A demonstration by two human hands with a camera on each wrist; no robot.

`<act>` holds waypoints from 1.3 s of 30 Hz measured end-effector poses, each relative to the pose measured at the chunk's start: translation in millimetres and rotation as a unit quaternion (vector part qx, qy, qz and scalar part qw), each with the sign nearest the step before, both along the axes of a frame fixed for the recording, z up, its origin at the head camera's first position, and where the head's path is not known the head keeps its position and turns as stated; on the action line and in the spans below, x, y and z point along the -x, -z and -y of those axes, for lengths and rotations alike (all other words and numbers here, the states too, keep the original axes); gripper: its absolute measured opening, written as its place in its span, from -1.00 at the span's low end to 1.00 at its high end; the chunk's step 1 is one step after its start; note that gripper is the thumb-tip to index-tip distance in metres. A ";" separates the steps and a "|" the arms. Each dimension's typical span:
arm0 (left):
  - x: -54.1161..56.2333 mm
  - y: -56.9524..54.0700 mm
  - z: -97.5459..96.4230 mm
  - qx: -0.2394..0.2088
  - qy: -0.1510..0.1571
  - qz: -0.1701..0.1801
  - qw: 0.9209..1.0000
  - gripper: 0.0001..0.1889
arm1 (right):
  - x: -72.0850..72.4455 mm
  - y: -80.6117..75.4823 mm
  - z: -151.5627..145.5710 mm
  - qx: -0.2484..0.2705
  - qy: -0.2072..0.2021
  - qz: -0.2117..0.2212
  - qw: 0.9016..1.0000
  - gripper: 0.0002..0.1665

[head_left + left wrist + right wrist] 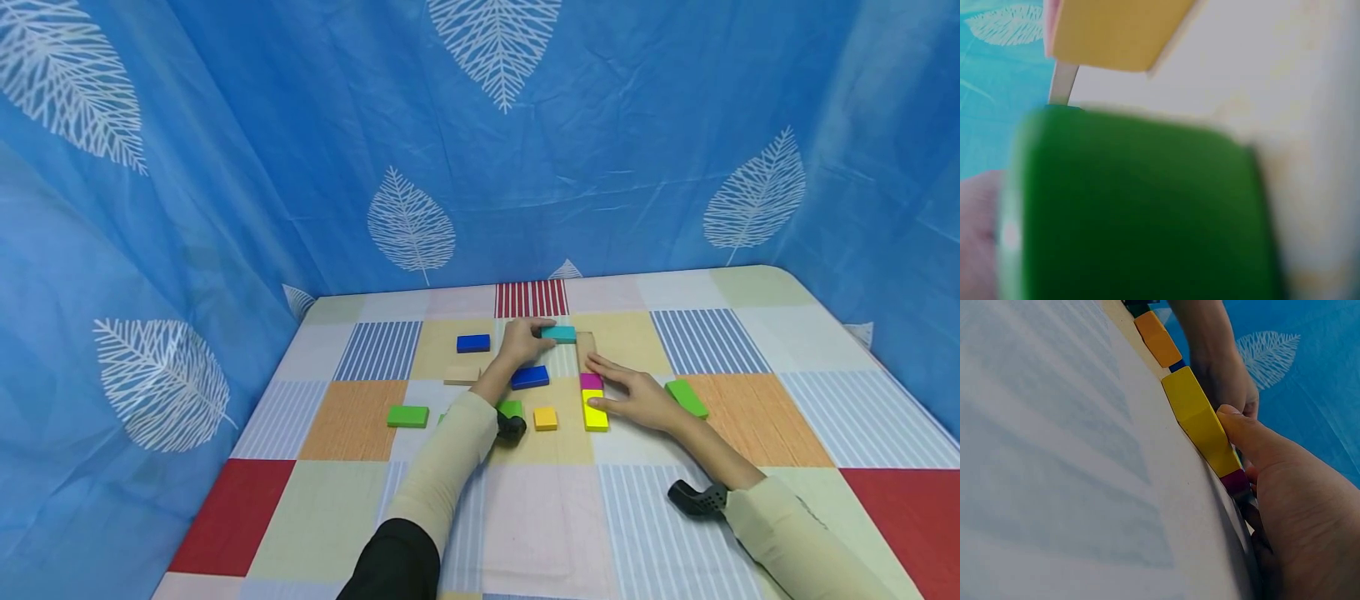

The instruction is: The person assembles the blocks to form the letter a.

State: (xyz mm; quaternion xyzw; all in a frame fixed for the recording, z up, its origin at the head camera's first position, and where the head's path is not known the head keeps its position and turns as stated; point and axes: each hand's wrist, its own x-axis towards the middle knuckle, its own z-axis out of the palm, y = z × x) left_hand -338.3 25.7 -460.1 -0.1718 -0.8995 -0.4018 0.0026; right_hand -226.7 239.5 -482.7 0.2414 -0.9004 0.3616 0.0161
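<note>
In the head view my left hand (521, 340) pinches the left end of a teal block (559, 335) at the back middle of the table. The teal block's right end meets a plain wooden block (586, 350). Toward me, a magenta block (591, 382) and a yellow block (595, 412) continue that line. My right hand (637, 400) rests along it, thumb touching the yellow block and fingers reaching the wooden and magenta pieces. In the left wrist view a blurred green block (1141, 206) hides most of the left hand.
Two blue blocks (530, 377), an orange block (545, 418) and another wooden block (462, 375) lie around the left arm. Green blocks lie left (408, 417), beside the left wrist (511, 408) and behind the right wrist (686, 398). A blue leaf-print curtain (570, 192) borders the patchwork-covered table (525, 517).
</note>
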 end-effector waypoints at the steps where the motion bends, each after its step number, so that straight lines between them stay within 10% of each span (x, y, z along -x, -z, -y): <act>1: -0.2 0.1 -0.2 0.002 0.000 -0.002 1.000 -0.65 | 0.0 0.1 0.0 -0.001 0.000 -0.001 1.000 -0.13; 25: 0.8 2.8 -1.9 0.045 0.000 -0.031 0.999 -0.65 | -1.0 -2.1 -0.3 0.003 0.003 0.012 1.000 -0.12; 39: 0.1 -12.1 27.3 -0.060 -0.001 0.014 0.998 -0.54 | -0.4 0.3 -0.1 0.008 0.002 0.015 1.000 -0.12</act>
